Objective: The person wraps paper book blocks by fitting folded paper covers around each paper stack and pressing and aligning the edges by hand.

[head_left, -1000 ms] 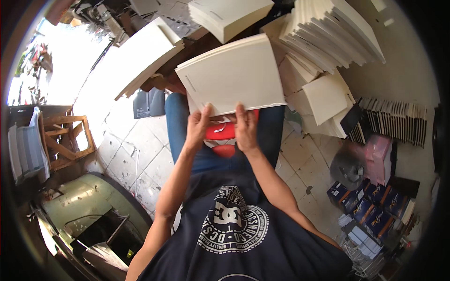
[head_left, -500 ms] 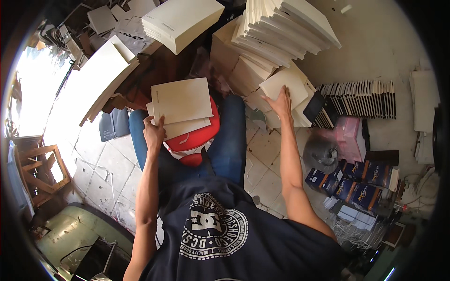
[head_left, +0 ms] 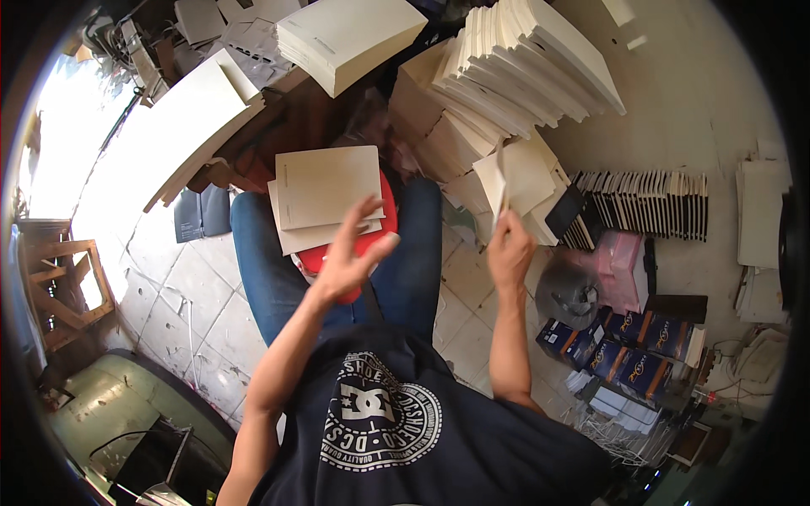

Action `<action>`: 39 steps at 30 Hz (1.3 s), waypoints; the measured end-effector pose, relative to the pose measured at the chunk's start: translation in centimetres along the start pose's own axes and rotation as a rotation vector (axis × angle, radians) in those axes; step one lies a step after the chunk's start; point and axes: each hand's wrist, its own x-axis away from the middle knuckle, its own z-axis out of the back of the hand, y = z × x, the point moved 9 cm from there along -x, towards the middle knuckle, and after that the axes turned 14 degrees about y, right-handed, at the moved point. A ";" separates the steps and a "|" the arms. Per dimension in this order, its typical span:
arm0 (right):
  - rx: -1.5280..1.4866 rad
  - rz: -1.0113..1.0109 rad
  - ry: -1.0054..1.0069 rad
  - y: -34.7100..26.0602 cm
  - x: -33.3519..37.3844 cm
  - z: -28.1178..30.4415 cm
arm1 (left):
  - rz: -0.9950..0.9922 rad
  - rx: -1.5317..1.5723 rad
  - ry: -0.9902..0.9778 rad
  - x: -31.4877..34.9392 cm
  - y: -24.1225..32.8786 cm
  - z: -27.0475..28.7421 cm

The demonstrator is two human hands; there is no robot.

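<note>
My right hand [head_left: 511,249] is closed on the lower edge of a thin cream booklet [head_left: 499,192], tilted so it shows almost edge-on. Behind it lies a pile of cream booklets [head_left: 530,175]. My left hand [head_left: 344,263] hangs in the air with fingers spread, holding nothing. Just beyond that hand, two or more cream booklets [head_left: 325,187] lie slightly askew, one over another, on a red seat [head_left: 389,202] between my knees.
A tall leaning stack of cream booklets [head_left: 540,63] rises at far right, beside another thick stack [head_left: 350,38]. Dark-spined books [head_left: 650,202] stand in a row along the wall. Blue boxes [head_left: 629,354] and a pink package [head_left: 620,270] sit at right. A wooden frame [head_left: 76,291] stands left.
My right hand has drawn back from the pile with a booklet lifted in it. My left hand has let go of the booklets on the seat and moved right and nearer, fingers spreading.
</note>
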 end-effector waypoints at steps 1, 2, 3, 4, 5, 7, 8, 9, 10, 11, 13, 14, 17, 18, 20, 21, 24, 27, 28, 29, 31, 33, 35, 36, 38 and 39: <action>-0.054 0.006 -0.063 -3.0 2.0 -0.4 | 0.013 0.097 -0.088 0.7 0.1 -2.9; -0.126 0.103 -0.220 -6.5 4.3 -1.4 | -0.012 0.183 -0.097 1.3 0.0 -4.7; -0.270 0.240 -0.284 -9.8 6.7 -2.1 | 0.007 0.157 -0.076 1.5 0.9 -5.4; -0.294 0.272 -0.357 -11.7 7.9 -2.9 | 0.024 0.128 -0.043 1.7 1.8 -5.6; -0.373 0.166 -0.488 -10.7 8.3 -4.0 | 0.162 0.173 0.109 1.7 0.0 -4.0; -0.315 0.168 -0.277 -10.0 4.8 -3.1 | 0.222 0.251 0.269 1.8 0.7 1.2; -0.276 0.120 -0.162 -8.5 3.4 -3.1 | 0.233 0.243 0.224 1.9 1.3 3.3; -0.237 0.070 -0.051 -7.0 2.5 -3.1 | 0.246 0.234 0.182 2.4 1.7 5.7; -0.451 -0.171 -0.167 -5.2 2.6 -4.9 | 0.296 0.235 0.169 3.0 1.5 7.7; -0.723 -0.350 -0.233 -5.1 2.9 -6.9 | 0.344 0.232 0.159 3.6 1.3 9.5; -1.126 -0.641 -0.600 -6.4 5.7 -10.5 | 0.384 0.199 0.172 4.5 0.5 12.0; -1.128 -0.642 -0.583 -7.0 6.5 -11.2 | 0.431 0.115 0.271 5.0 -0.4 13.8; -1.015 -0.561 -0.558 -9.4 8.5 -12.9 | 0.146 -0.308 0.701 5.6 1.5 17.5; -0.987 -0.555 -0.551 -9.8 9.2 -12.9 | -0.039 -0.485 0.709 5.5 3.7 17.0; -0.965 -0.551 -0.556 -10.7 10.1 -12.4 | -0.328 -0.632 0.571 4.8 7.7 13.7; -0.959 -0.552 -0.534 -10.8 10.4 -12.0 | -0.424 -0.678 0.407 4.2 8.8 10.8; -0.951 -0.537 -0.463 -11.0 10.1 -10.6 | -0.515 -0.678 0.208 3.8 8.1 4.5; -0.895 -0.516 -0.340 -9.6 9.1 -8.6 | -0.529 -0.519 0.244 3.9 7.7 1.8; -0.900 -0.518 -0.329 -9.4 9.0 -8.0 | -0.539 -0.493 0.235 4.0 7.8 1.3; -0.906 -0.519 -0.319 -9.3 9.0 -7.5 | -0.549 -0.469 0.228 4.1 7.9 0.8; -0.904 -0.522 -0.313 -9.1 9.4 -7.0 | -0.524 -0.451 0.238 4.6 7.9 0.5; -0.896 -0.552 -0.333 -8.8 10.0 -7.1 | -0.524 -0.452 0.254 5.0 7.8 0.7; -0.895 -0.565 -0.349 -9.0 10.1 -7.3 | -0.526 -0.448 0.269 5.3 7.8 1.0; -0.900 -0.568 -0.353 -9.2 10.1 -7.3 | -0.536 -0.451 0.276 5.4 7.9 1.2; -0.908 -0.570 -0.360 -9.6 9.9 -7.3 | -0.547 -0.458 0.284 5.6 8.0 1.5; -0.926 -0.549 -0.371 -9.9 9.7 -7.4 | -0.573 -0.437 0.281 5.7 8.3 1.6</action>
